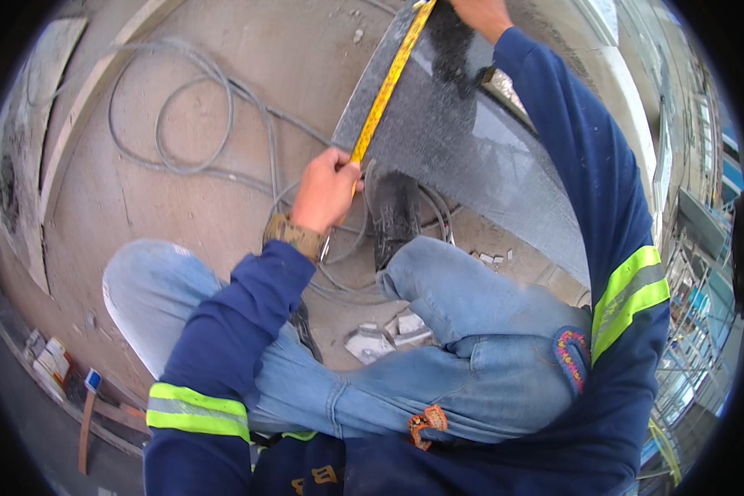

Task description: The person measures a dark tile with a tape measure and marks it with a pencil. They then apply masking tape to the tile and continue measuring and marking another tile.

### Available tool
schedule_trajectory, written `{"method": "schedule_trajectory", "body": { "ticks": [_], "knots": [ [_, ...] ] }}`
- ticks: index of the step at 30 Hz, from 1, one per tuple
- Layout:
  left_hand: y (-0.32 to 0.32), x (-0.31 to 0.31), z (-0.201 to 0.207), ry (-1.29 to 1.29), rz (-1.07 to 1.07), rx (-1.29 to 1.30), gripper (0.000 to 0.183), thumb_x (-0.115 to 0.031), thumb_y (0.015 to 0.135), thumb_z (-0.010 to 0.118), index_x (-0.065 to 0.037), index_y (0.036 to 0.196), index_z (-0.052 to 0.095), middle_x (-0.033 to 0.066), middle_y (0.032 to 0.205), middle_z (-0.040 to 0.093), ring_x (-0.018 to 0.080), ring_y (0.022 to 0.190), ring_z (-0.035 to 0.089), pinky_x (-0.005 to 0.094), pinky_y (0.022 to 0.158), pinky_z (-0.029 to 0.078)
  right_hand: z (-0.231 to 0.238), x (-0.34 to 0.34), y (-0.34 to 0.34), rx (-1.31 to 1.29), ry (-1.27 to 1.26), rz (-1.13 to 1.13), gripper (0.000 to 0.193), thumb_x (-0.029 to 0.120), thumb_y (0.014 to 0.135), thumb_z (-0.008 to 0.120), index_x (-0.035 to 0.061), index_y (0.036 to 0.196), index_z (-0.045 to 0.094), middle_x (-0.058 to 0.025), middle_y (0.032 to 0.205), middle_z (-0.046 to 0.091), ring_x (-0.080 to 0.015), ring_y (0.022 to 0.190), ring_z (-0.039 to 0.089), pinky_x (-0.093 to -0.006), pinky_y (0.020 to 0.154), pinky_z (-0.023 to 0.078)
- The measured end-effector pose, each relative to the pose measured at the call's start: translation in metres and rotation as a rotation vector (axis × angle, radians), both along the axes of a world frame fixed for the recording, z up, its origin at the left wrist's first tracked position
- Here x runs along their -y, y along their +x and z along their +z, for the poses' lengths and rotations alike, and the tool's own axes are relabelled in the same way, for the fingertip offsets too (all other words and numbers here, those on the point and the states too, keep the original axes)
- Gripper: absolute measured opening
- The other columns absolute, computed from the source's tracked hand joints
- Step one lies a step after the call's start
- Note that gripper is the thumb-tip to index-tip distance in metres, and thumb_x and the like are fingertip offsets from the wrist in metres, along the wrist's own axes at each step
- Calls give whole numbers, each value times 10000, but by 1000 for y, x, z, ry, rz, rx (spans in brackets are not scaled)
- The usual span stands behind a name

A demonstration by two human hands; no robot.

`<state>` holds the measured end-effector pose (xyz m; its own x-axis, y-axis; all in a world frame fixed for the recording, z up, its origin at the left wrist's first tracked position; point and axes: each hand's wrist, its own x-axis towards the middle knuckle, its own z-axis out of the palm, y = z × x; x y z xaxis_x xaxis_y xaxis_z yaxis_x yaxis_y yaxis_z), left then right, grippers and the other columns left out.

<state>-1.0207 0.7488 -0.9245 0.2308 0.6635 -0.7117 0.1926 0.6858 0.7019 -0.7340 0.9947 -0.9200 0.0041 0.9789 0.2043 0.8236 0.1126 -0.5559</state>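
Note:
A yellow tape measure is stretched taut along the left edge of a dark, polished stone slab. My left hand is closed on the tape at the slab's near corner, thumb and fingers pinching it. The tape runs up to the top rim of the picture, where its far end meets the slab's far edge. Beside that end is my right hand, reaching over the slab; its fingers are mostly cut off by the picture's edge, so its grip is hidden.
Grey cable lies coiled on the dusty floor at the left. Broken stone pieces sit between my legs. A hammer with a wooden handle stands at the lower left. Long boards lie at the far left, metal framing at the right.

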Motion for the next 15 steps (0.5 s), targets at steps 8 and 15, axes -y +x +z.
{"method": "schedule_trajectory", "body": {
  "ticks": [8,15],
  "knots": [
    [-6,-16,7,-25,-30,-28,141,-109,969,614,27,1004,618,80,871,664,142,779,652,287,713,502,-15,-2,3,-170,70,14,83,92,817,752,25,865,743,-158,781,739,-238,738,726,-363,709,559],
    [-5,-14,-1,29,33,-121,280,-248,952,663,29,915,667,81,791,689,159,707,646,320,667,495,-11,3,-1,-85,86,5,78,91,849,743,15,865,733,-148,778,739,-218,724,713,-354,694,553]
  ]
}}
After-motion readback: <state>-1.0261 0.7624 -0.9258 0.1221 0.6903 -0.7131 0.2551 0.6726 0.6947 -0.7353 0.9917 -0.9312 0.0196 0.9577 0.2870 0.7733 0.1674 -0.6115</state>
